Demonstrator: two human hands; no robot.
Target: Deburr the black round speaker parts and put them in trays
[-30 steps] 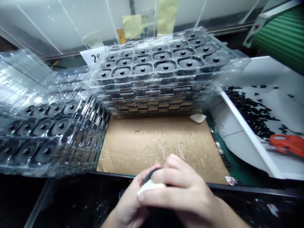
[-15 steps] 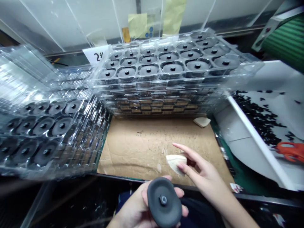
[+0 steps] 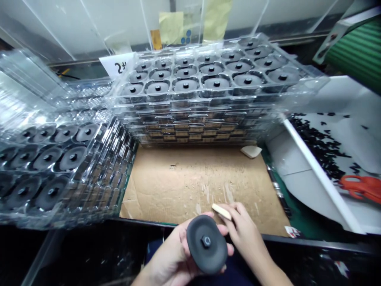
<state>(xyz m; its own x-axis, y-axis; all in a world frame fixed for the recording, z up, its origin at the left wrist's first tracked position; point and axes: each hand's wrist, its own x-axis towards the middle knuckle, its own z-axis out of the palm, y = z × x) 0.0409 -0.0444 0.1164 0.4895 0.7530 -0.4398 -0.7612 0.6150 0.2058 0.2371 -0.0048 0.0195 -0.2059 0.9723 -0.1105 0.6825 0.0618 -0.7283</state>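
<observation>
My left hand [image 3: 172, 254] is closed around a dark grey, rounded-square dished part [image 3: 208, 256] with a short peg at its centre. The dished face points up toward me. Close beside it, my right hand [image 3: 245, 234] pinches a cream sponge wedge [image 3: 222, 211], seen nearly edge-on. The wedge is just above the part's upper right edge; whether they touch is hard to tell. Both hands are over the near edge of a cardboard sheet [image 3: 166, 186]. A second cream wedge [image 3: 251, 151] lies at that sheet's far right corner.
Stacked clear plastic trays [image 3: 190, 104] holding similar dark parts stand at the back, with another tray stack [image 3: 98, 159] at left. On the right, a white bin [image 3: 312, 171] contains small black pieces [image 3: 318, 147] and orange-handled scissors [image 3: 360, 186].
My right hand has moved down and left toward the part, turning the wedge from its flat face to its edge. My left hand keeps its hold, the part raised slightly.
</observation>
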